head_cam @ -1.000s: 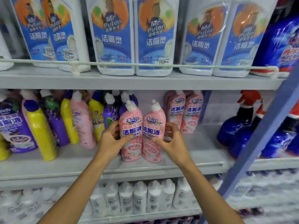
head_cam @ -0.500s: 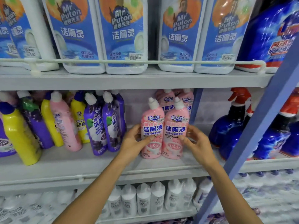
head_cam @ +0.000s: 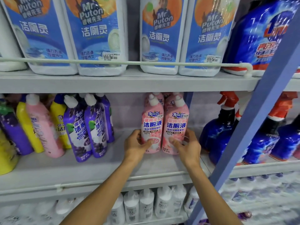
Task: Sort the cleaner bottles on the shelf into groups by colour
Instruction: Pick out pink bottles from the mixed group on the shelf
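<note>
The left hand grips the left pink bottle; the right hand grips the right pink bottle, which touches the first at its three o'clock.

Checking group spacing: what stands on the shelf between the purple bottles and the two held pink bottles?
Nothing: the head view shows bare shelf between the purple bottles and the pink bottles, apart from the left hand gripping the left one.

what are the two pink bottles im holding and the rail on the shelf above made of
The left pink bottle and right pink bottle: likely opaque plastic with a glossy printed label, judging by soft sheen and moulded shape. The rail: probably white-coated metal rod, thin, smooth, bent round at the corner; could be plastic.
</note>
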### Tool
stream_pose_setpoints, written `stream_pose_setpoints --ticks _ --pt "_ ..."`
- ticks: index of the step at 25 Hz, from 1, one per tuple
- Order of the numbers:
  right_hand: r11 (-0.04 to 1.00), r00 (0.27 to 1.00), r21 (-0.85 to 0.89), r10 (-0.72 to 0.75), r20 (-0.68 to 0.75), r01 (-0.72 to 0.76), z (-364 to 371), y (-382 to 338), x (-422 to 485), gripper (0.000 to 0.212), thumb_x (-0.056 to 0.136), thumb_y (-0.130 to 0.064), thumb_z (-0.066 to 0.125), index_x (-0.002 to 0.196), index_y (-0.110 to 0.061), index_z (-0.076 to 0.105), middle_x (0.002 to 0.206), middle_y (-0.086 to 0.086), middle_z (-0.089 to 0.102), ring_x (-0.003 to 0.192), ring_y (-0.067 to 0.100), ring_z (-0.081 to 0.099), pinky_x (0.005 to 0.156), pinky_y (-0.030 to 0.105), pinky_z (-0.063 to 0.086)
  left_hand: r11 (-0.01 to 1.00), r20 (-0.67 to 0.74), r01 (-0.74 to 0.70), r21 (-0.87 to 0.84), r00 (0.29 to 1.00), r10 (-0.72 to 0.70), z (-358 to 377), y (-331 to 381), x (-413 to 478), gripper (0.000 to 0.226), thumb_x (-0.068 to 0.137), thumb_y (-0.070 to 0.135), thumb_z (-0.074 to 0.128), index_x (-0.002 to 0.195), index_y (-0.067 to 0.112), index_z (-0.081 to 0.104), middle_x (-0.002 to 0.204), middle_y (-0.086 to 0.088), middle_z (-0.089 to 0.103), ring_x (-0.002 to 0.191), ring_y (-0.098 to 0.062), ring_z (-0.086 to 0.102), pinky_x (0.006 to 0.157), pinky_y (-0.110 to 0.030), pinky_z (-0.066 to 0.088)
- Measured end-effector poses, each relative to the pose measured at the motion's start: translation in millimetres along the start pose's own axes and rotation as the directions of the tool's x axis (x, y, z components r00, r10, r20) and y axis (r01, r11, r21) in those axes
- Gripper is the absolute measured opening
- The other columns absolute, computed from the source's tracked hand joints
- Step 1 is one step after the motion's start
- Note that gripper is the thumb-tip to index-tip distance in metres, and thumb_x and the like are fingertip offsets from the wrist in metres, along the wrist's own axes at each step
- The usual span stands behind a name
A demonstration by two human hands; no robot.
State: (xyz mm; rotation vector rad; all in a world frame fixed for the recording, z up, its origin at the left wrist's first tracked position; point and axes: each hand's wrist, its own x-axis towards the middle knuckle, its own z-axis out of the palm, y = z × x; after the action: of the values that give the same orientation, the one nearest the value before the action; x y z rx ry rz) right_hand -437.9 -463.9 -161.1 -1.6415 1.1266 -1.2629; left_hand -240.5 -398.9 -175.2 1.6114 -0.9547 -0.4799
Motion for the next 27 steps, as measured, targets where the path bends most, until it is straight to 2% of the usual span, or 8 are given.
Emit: stream_pose_setpoints --ticks 3,7,10,14,19,23,25,27 --pt "1.0 1.0 0.01 0.009 0.004 -0.009 3.1 3.5 22.4 0.052 0.078 -0.025 0.088 0.122 -0.016 0.062 0.109 -0.007 0.073 0.09 -0.008 0.069 0.071 0.009 0.055 1.0 -0.046 -0.005 0.013 0.999 0.006 10.8 -0.2 15.3 0.054 0.053 0.05 0.088 0.094 0.024 0.066 0.089 0.008 0.076 0.077 -0.013 0.073 0.07 -0.039 0.062" --pt "0.998 0.998 -0.008 0.061 0.009 -0.061 14.4 6.4 48.0 0.054 0.076 -0.027 0.09 0.123 -0.022 0.064 0.109 -0.01 0.074 0.092 -0.005 0.069 0.078 0.019 0.06 1.0 -0.067 0.014 -0.005 0.998 -0.014 21.5 6.2 25.2 0.044 0.065 0.027 0.093 0.1 0.018 0.068 0.094 0.001 0.076 0.079 -0.013 0.072 0.073 -0.037 0.062" --pt "0.995 0.995 0.012 0.097 0.018 -0.097 16.1 10.1 54.4 0.057 0.077 -0.021 0.089 0.127 -0.02 0.062 0.11 -0.008 0.072 0.089 -0.004 0.065 0.064 0.007 0.053 1.0 -0.056 -0.005 -0.014 0.998 0.005 20.9 3.8 30.4 0.043 0.068 0.023 0.092 0.103 0.018 0.068 0.097 0.002 0.076 0.082 -0.013 0.073 0.074 -0.039 0.063" --pt "0.993 0.993 0.018 0.113 0.036 -0.113 14.5 15.3 58.2 0.061 0.076 -0.019 0.09 0.129 -0.019 0.06 0.112 -0.007 0.07 0.092 -0.004 0.064 0.076 0.014 0.056 0.999 -0.054 -0.011 -0.032 0.998 0.009 20.7 1.1 32.3 0.043 0.069 0.021 0.092 0.105 0.015 0.068 0.099 0.001 0.076 0.085 -0.015 0.074 0.075 -0.041 0.063" --pt "0.993 0.994 0.04 0.109 0.026 -0.11 14.5 16.2 56.7 0.064 0.074 -0.019 0.091 0.13 -0.018 0.06 0.113 -0.006 0.07 0.098 0.009 0.067 0.075 0.012 0.052 0.998 -0.062 0.002 -0.065 0.998 -0.006 22.4 1.7 29.9 0.044 0.068 0.02 0.093 0.104 0.014 0.069 0.098 0.002 0.077 0.085 -0.014 0.074 0.076 -0.04 0.064" --pt "0.996 0.996 0.048 0.078 0.039 -0.079 11.8 18.6 55.3 0.067 0.073 -0.022 0.091 0.132 -0.019 0.059 0.12 -0.003 0.071 0.107 0.012 0.068 0.091 0.031 0.06 0.998 -0.044 -0.002 -0.066 0.999 -0.001 13.7 3.1 28.8 0.046 0.067 0.011 0.092 0.106 0.012 0.069 0.096 -0.002 0.076 0.086 -0.018 0.074 0.078 -0.042 0.063" --pt "0.997 0.997 0.045 0.057 0.051 -0.059 9.7 22.4 47.4 0.066 0.074 -0.021 0.091 0.132 -0.02 0.058 0.122 -0.004 0.07 0.109 0.012 0.068 0.094 0.038 0.06 0.998 -0.041 -0.037 -0.053 0.999 0.035 2.4 4.3 24.8 0.05 0.068 0.004 0.091 0.112 0.011 0.066 0.094 0.001 0.073 0.086 -0.017 0.071 0.075 -0.025 0.061" --pt "0.998 0.998 0.049 0.028 0.055 -0.031 6.9 23.8 35.1 0.064 0.076 -0.02 0.09 0.132 -0.021 0.057 0.124 -0.005 0.068 0.11 0.009 0.068 0.094 0.039 0.06 0.998 -0.034 -0.063 -0.031 0.997 0.062 -14.6 5.2 19.2 0.058 0.07 0.006 0.09 0.121 0.01 0.063 0.102 0.003 0.069 0.093 -0.012 0.067 0.072 -0.009 0.053"
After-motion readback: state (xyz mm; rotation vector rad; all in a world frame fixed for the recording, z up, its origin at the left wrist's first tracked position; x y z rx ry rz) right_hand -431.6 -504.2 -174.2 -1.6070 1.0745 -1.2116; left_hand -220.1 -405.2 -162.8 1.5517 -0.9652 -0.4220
